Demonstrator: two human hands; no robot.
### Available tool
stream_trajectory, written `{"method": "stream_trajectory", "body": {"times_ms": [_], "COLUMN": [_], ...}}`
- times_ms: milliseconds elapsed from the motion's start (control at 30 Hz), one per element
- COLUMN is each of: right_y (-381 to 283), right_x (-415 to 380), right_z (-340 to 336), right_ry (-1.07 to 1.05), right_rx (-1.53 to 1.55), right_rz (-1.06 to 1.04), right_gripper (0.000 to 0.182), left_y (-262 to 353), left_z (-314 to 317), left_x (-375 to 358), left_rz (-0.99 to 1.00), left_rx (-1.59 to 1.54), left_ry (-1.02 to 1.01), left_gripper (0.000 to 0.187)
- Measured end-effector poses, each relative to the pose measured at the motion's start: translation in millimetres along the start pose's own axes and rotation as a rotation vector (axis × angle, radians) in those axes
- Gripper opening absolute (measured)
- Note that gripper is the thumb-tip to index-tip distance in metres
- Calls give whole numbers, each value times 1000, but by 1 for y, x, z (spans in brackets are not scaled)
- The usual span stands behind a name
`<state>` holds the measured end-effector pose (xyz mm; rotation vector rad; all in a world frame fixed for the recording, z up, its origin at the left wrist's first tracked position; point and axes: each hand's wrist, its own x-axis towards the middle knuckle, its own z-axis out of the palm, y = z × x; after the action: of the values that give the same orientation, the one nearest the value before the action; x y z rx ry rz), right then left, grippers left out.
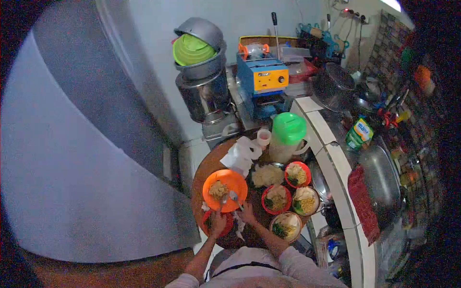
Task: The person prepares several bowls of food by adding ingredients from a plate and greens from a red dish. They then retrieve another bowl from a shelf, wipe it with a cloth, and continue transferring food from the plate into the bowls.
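Note:
An orange plate [237, 181] on the round wooden table holds a mound of light brown food [219, 190]. My right hand [247, 214] is closed at the plate's near right edge on the handle of a spoon [234, 196], whose bowl rests inside the plate. At the near rim is my left hand [218, 223], its fingers closed around something thin that reaches towards the food; I cannot make out what it is. Partly covered by this hand and the plate is a red bowl [227, 225].
Several bowls, such as a red bowl [276, 198], hold noodles and greens on the right. Behind stand a green-lidded pitcher [287, 139], tissue paper [240, 156] and a small cup [263, 137]. A blue sealing machine [263, 79] and stacked pots [204, 93] are farther back; a tiled counter [331, 153] borders the right.

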<state>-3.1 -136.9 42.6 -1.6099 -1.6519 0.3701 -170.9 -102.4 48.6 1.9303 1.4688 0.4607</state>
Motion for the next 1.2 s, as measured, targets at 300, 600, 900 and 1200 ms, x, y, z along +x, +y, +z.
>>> {"method": "stream_trajectory", "body": {"times_ms": [300,600,900,1200], "right_y": [-55,-78,-70,-61], "right_x": [-38,-92,-1,96], "right_z": [-73,-182,-511,-853], "right_ry": [-68,219,770,1343], "right_rx": [159,542,153,-579], "right_rz": [436,553,283,-164], "right_gripper": [67,57,39,48], "left_y": [11,93,150,247], "left_z": [4,-48,11,99], "left_x": [9,-5,-26,-64], "left_rz": [247,116,334,414], "left_rx": [-1,312,185,-14], "left_ry": [-5,-49,58,270], "left_gripper": [52,46,34,35]}}
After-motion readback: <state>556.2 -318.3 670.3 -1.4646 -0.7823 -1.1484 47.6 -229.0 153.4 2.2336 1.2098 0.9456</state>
